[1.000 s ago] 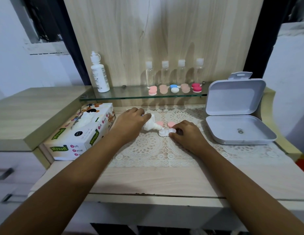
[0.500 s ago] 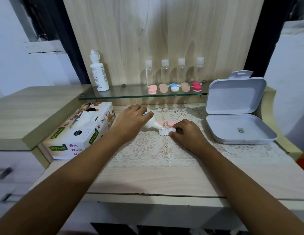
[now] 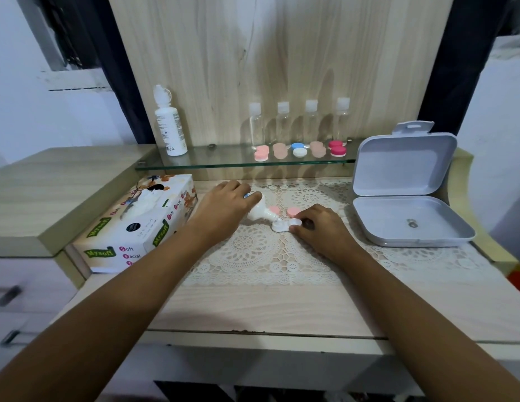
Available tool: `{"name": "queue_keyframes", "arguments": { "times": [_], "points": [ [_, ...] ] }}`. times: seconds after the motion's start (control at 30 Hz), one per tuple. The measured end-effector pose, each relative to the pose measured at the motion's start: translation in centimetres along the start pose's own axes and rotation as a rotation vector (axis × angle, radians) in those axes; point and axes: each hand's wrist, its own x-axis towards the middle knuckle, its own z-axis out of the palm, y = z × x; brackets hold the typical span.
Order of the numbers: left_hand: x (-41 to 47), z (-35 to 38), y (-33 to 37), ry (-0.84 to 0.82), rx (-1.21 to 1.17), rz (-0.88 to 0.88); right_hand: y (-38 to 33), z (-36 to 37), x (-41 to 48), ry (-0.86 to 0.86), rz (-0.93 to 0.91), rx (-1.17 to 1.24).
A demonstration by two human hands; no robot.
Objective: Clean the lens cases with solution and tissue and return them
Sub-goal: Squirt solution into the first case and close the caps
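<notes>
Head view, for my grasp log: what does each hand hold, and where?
Left hand grips the solution bottle round its body; right hand holds the white lens case at its right cup.

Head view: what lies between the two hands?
Head view: a small bottle tilted nozzle-down at the open lens case, two pink caps just behind.

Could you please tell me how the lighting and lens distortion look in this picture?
Head view: light is soft and even, no harsh glare; the clear bottles cast faint shadows on the wood panel; the wide-angle lens splays the dark uprights outward; the lens case at centre is fairly sharp.
</notes>
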Motion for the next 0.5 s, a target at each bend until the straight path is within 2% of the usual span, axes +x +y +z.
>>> {"name": "queue_keyframes", "arguments": {
  "times": [0.5],
  "points": [
    [0.16, -0.14, -0.28, 0.014, -0.044, -0.033, 0.12, -0.04, 0.04, 0.004, 0.0, 0.025]
  ]
}}
